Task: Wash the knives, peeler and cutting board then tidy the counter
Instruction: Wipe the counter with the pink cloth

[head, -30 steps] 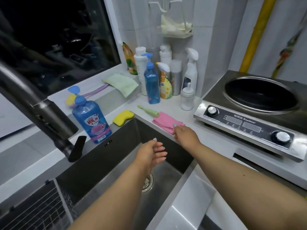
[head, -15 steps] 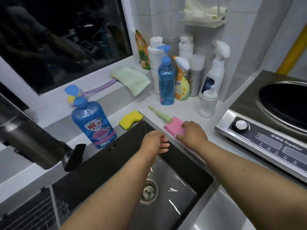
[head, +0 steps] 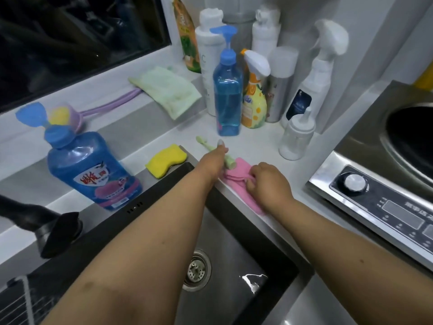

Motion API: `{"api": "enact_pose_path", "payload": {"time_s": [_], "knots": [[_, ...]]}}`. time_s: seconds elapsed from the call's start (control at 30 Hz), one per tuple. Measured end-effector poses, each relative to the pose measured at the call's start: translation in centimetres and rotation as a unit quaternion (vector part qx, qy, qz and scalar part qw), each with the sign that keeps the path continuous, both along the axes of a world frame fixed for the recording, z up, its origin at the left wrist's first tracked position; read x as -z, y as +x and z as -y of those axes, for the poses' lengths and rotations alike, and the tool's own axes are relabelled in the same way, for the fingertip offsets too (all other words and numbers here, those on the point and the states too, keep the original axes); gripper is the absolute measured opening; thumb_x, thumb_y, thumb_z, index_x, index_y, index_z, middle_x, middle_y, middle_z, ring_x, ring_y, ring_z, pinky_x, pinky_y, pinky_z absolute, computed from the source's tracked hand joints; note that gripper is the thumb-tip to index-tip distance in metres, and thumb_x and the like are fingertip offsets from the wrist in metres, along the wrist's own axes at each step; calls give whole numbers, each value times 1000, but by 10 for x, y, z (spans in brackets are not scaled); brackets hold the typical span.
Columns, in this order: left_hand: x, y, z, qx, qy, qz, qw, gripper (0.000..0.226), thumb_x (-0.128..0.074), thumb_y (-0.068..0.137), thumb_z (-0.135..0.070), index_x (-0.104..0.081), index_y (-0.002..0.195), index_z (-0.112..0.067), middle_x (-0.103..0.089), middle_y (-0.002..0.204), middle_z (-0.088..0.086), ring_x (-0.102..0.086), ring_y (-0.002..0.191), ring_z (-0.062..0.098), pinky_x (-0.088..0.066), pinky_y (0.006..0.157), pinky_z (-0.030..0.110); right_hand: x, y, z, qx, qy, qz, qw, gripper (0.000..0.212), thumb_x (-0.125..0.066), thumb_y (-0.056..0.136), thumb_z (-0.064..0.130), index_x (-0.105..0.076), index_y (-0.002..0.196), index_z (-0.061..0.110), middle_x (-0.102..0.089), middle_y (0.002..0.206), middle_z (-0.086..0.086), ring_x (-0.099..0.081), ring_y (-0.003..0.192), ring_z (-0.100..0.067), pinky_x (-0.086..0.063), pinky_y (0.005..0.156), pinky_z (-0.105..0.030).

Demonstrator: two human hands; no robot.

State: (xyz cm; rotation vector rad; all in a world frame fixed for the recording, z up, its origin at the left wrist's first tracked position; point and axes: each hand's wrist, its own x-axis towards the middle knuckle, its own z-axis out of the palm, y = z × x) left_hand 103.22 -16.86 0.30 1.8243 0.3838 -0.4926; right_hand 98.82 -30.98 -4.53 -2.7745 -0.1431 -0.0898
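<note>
My left hand (head: 214,159) reaches over the sink's back corner and closes on a pale green stick-like tool (head: 229,161) lying on the white counter (head: 255,146); I cannot tell what kind of tool it is. One finger lies across the tool and the other fingers are hidden behind the hand. Just to its right, my right hand (head: 267,184) pinches a folded pink cloth (head: 234,175) at the sink's edge. No knife or cutting board shows in this view.
A dark steel sink (head: 236,233) with a drain (head: 196,269) lies below my arms, the black faucet head (head: 58,233) at its left. A blue soap bottle (head: 91,170) and yellow sponge (head: 166,159) stand behind it. Spray bottles (head: 228,90) crowd the corner; an induction cooker (head: 375,195) is at the right.
My left hand moved from over the sink up to the green tool. My right hand's fingers curled onto the pink cloth. The view came closer to the counter.
</note>
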Motion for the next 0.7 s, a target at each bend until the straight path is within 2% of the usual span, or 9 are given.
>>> {"api": "enact_pose_path", "payload": {"time_s": [0.13, 0.2, 0.23, 0.3, 0.4, 0.47, 0.57, 0.63, 0.7], "knots": [[7, 7, -5, -62, -25, 24, 998, 46, -30, 101, -45, -68, 112, -20, -60, 120, 9, -54, 104, 22, -41, 103, 39, -3, 11, 7, 67, 131, -61, 987, 25, -51, 92, 26, -60, 77, 8, -55, 78, -6, -52, 73, -23, -36, 59, -31], [8, 8, -8, -112, -48, 59, 991, 36, -36, 101, -36, -69, 94, -23, -63, 104, 8, -53, 85, 20, -49, 84, 34, -14, 15, 11, 112, 224, -82, 965, 25, -48, 93, 22, -58, 77, 6, -57, 74, -8, -53, 68, -23, -38, 60, -31], [7, 7, -11, -136, -61, 76, 986, 32, -39, 99, -31, -68, 87, -24, -62, 98, 7, -51, 79, 19, -48, 71, 31, -22, 17, 12, 134, 273, -90, 948, 24, -46, 94, 22, -56, 78, 7, -56, 74, -7, -51, 65, -21, -38, 59, -31], [5, 5, -16, -170, -85, 96, 977, 25, -44, 96, -23, -66, 84, -25, -59, 96, 3, -50, 74, 16, -43, 60, 26, -43, 20, 14, 167, 348, -83, 919, 21, -42, 97, 23, -52, 82, 11, -52, 75, -4, -48, 66, -19, -39, 60, -29], [0, 1, -23, -195, -123, 121, 966, 22, -49, 93, -16, -64, 80, -26, -60, 94, 2, -54, 76, 15, -43, 58, 25, -81, 26, 13, 149, 383, -16, 912, 20, -41, 98, 26, -50, 83, 17, -51, 78, 0, -50, 75, -18, -41, 64, -30], [-7, -2, -29, -202, -141, 141, 959, 24, -48, 92, -14, -65, 79, -25, -60, 93, 2, -54, 76, 15, -44, 58, 25, -105, 24, 11, 110, 367, 34, 923, 19, -42, 98, 28, -49, 82, 21, -51, 78, 4, -49, 72, -14, -40, 62, -28], [-17, -8, -38, -207, -154, 158, 953, 25, -47, 94, -13, -66, 82, -23, -59, 91, 2, -54, 76, 14, -46, 62, 25, -118, 14, 11, 10, 254, 90, 963, 16, -49, 94, 26, -57, 91, 13, -57, 86, 1, -52, 77, -15, -44, 67, -31], [-21, -13, -43, -208, -155, 170, 951, 26, -46, 95, -13, -66, 83, -22, -58, 86, 1, -54, 75, 14, -46, 64, 25, -107, 7, 13, -83, 157, 36, 983, 17, -53, 90, 26, -62, 87, 12, -58, 87, -3, -54, 80, -20, -44, 71, -33], [-20, -18, -48, -208, -149, 172, 951, 26, -46, 96, -12, -66, 82, -22, -58, 83, -1, -53, 73, 13, -47, 66, 26, -84, 2, 11, -129, 73, -36, 988, 26, -51, 86, 37, -64, 89, 15, -61, 90, -3, -54, 88, -22, -47, 78, -35]]}}
